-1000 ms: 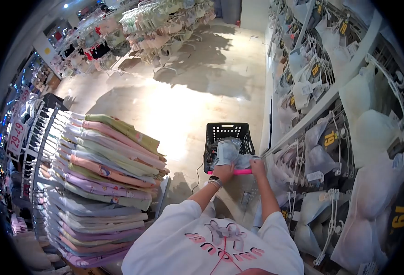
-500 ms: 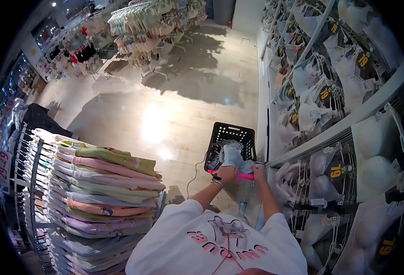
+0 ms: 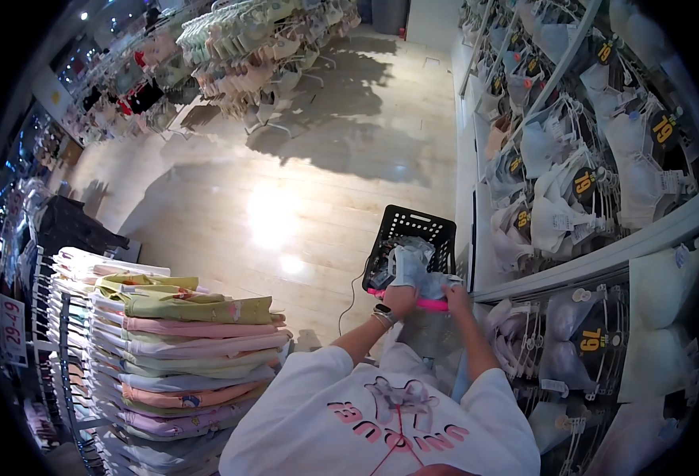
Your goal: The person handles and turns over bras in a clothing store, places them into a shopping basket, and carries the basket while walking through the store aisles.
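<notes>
A pale blue-grey garment, which looks like a bra (image 3: 406,268), lies across the near part of a black plastic basket (image 3: 383,230). My left hand (image 3: 399,301), with a dark watch at the wrist, is closed on the near left end of the bra. At its right end, my right hand (image 3: 458,300) has its fingers pinched on the edge, with a small whitish piece beside the fingertips. Just below the hands runs a bright pink strip (image 3: 433,305) along the basket's near side. Clear and dark items (image 3: 381,270) fill the basket, too small to name.
To my right, wall racks carry hanging bras (image 3: 568,325) with price cards. On the left stands a rail of folded-over pastel clothes (image 3: 206,349) on hangers. More garment racks (image 3: 246,47) are at the back. A thin cable (image 3: 345,305) lies on the wooden floor (image 3: 325,198).
The view has shifted a little, so the basket and both hands appear slightly farther right. Both hands keep hold of the bra, and the whitish piece by my right fingers shows more clearly.
</notes>
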`<move>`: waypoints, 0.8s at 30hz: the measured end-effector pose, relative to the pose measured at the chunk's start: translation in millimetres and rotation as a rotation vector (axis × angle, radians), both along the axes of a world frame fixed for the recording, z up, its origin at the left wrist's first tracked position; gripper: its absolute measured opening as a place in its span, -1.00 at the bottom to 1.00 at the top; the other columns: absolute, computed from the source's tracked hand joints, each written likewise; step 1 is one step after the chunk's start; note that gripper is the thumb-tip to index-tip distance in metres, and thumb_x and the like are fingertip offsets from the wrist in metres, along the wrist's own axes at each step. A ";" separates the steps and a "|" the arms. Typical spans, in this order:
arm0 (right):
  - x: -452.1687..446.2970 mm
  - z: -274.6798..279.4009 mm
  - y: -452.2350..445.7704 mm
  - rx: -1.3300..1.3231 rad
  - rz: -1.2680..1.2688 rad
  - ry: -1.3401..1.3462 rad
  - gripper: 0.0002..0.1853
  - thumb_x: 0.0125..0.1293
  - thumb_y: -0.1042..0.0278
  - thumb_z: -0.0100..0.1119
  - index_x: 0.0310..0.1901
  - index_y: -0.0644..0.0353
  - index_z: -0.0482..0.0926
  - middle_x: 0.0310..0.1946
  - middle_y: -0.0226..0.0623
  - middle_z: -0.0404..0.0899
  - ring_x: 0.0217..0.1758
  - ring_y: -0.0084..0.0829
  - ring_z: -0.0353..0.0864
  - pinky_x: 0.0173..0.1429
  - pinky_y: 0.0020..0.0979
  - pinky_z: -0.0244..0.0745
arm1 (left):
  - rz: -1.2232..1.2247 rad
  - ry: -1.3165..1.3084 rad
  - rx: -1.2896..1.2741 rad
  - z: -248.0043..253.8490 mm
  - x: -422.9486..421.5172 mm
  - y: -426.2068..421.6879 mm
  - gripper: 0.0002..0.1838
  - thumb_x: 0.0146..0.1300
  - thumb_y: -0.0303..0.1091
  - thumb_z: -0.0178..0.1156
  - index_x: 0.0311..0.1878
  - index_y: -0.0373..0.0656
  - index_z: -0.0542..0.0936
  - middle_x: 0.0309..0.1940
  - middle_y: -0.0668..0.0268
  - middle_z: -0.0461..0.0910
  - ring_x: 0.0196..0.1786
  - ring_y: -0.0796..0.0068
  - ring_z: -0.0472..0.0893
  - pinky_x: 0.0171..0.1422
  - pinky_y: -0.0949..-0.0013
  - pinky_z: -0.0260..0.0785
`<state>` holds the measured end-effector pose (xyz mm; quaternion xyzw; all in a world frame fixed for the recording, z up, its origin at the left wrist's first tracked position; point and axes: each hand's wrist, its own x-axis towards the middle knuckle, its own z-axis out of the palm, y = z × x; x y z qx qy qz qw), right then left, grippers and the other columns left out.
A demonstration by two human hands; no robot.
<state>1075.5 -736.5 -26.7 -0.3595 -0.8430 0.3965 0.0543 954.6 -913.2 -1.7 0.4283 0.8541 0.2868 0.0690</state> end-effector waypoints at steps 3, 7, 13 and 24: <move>-22.9 -13.7 28.7 0.034 0.026 0.006 -0.51 0.24 0.02 0.14 -0.51 0.43 0.55 -0.64 0.02 0.51 -0.59 -0.19 0.49 -0.40 -0.16 0.33 | 0.031 -0.002 0.003 11.2 -19.0 21.9 -0.54 0.30 -0.07 -0.06 -0.58 -0.18 0.54 -0.74 0.08 0.47 -0.65 0.00 0.50 -0.55 0.01 0.33; -58.6 -18.3 73.9 0.114 0.083 0.010 -0.51 0.23 0.03 0.13 -0.52 0.44 0.54 -0.62 0.09 0.49 -0.57 -0.08 0.50 -0.39 -0.11 0.33 | 0.129 0.025 0.052 8.1 -43.4 62.4 -0.53 0.31 -0.06 -0.08 -0.58 -0.18 0.53 -0.74 0.08 0.47 -0.69 0.02 0.48 -0.59 0.01 0.31; -110.1 -6.4 124.9 0.080 0.054 0.063 -0.49 0.22 -0.04 0.08 -0.50 0.38 0.58 -0.53 0.15 0.51 -0.42 0.09 0.55 -0.31 -0.01 0.35 | 0.070 0.029 -0.061 10.4 -83.7 110.1 -0.56 0.28 -0.05 -0.03 -0.53 -0.20 0.55 -0.69 0.07 0.50 -0.65 0.03 0.50 -0.56 0.01 0.32; -202.2 12.4 187.4 0.079 0.117 0.132 -0.50 0.27 0.00 0.02 -0.54 0.36 0.57 -0.52 0.14 0.52 -0.38 0.11 0.55 -0.25 -0.01 0.40 | 0.289 0.021 -0.104 -3.9 -156.3 178.1 -0.49 0.32 -0.04 -0.10 -0.65 -0.17 0.52 -0.81 0.17 0.45 -0.70 0.08 0.49 -0.50 0.05 0.37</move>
